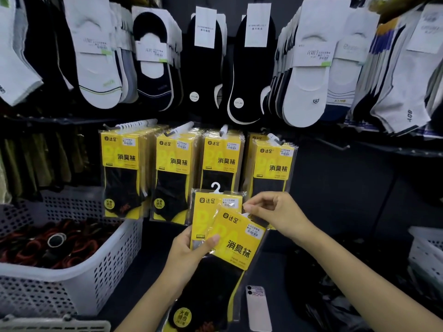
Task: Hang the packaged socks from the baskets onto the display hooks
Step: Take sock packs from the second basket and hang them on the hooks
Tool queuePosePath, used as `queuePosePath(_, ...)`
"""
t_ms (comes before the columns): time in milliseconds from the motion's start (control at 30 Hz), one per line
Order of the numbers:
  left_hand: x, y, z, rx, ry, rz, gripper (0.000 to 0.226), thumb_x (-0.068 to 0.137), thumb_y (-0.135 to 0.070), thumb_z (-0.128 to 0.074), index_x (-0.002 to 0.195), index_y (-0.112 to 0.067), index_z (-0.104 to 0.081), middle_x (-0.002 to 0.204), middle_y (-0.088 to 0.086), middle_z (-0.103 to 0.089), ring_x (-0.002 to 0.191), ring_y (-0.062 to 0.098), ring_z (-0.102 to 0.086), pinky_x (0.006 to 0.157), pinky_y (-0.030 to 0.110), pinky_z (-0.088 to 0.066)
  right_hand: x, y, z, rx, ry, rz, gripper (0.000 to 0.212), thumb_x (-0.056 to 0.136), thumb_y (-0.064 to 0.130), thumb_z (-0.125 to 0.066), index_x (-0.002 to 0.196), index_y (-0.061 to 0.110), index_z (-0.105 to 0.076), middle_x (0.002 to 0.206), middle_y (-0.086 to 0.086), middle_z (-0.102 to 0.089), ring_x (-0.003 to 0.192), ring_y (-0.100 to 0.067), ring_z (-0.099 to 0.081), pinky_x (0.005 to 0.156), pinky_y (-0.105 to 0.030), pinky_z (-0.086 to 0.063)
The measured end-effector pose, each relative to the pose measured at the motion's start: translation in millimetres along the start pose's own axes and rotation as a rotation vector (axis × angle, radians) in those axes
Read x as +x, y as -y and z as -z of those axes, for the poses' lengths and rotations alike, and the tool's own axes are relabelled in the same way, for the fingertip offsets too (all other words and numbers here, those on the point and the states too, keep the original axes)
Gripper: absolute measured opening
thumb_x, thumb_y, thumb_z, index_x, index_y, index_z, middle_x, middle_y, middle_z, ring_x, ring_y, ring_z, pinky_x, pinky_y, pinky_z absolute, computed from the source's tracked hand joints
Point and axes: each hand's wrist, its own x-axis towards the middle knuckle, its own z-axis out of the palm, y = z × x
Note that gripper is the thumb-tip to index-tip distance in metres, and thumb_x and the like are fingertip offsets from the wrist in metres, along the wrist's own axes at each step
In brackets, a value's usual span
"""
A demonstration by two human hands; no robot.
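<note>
1. Head view: the left hand (191, 252) grips two yellow sock packs from below, its thumb pressed on the tilted front pack (236, 240).
2. The back pack (203, 212) stands upright behind it, and its white hanger (216, 187) is on no hook.
3. The right hand (275, 212) pinches the front pack's top corner with curled fingers.
4. Both packs are held just in front of and below four rows of hung packs (172, 168) on hooks (167, 134).
5. A white basket (107, 259) of dark items sits to the left.
6. A phone (259, 307) lies just right of the held packs' lower end.
</note>
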Motion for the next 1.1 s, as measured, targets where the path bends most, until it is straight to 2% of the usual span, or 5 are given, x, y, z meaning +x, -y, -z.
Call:
queuePosePath(300, 13.4, -13.2, -21.4, -0.116, -0.035, -0.003, 0.043, 0.069, -0.036, -0.071, 0.109, -0.022, -0.064, 0.1, -0.004, -0.075, 0.091, 0.011, -0.071, 0.066, 0.017, -0.055, -21.2, -24.5, 0.1, 0.33, 0.021, -0.258, 0.031, 0.082, 0.024, -0.07, 0.109, 0.011, -0.068, 0.102, -0.003, -0.075, 0.095, -0.016, -0.071, 0.077, -0.025, -0.058)
queuePosePath(433, 22.9, -20.1, -33.2, -0.048, -0.022, -0.061, 0.03, 0.08, -0.044, -0.054, 0.106, -0.031, -0.063, 0.095, -0.023, -0.072, 0.089, -0.008, -0.066, 0.066, 0.004, -0.047, -21.3, -24.8, 13.1, 0.491, -0.248, -0.193, 0.028, 0.085, 0.024, -0.064, 0.109, 0.01, -0.066, 0.099, -0.006, -0.075, 0.091, -0.018, -0.072, 0.066, -0.021, -0.057)
queuePosePath(633, 43.2, -34.8, -31.9, -0.012, -0.078, -0.109, 0.032, 0.082, -0.046, -0.05, 0.103, -0.027, -0.067, 0.096, -0.01, -0.075, 0.091, 0.007, -0.07, 0.07, 0.018, -0.054, -2.0, -22.4, 63.9, 0.455, -0.599, -0.201, 0.014, 0.093, 0.021, -0.059, 0.103, 0.017, -0.068, 0.095, -0.002, -0.076, 0.089, -0.019, -0.072, 0.08, -0.034, -0.056)
queuePosePath(967, 60.5, -52.2, -25.4, 0.047, -0.18, -0.158, 0.018, 0.092, -0.039, -0.051, 0.1, -0.032, -0.065, 0.099, -0.006, -0.073, 0.096, 0.008, -0.067, 0.077, 0.022, -0.048, 58.4, -12.8, 65.7, 0.377, -0.525, -0.099, 0.009, 0.091, 0.013, -0.062, 0.099, 0.013, -0.066, 0.071, 0.009, -0.074, 0.064, -0.001, -0.069, 0.052, -0.011, -0.05)
queuePosePath(1100, 61.5, -53.8, -27.6, 0.064, -0.188, -0.156, 0.017, 0.092, -0.04, -0.051, 0.1, -0.034, -0.065, 0.096, -0.011, -0.073, 0.093, 0.003, -0.066, 0.073, 0.017, -0.046, 75.6, -27.9, 62.0, 0.388, -0.585, -0.156, 0.02, 0.088, 0.015, -0.066, 0.107, 0.008, -0.066, 0.091, -0.002, -0.072, 0.087, -0.015, -0.07, 0.079, -0.028, -0.057)
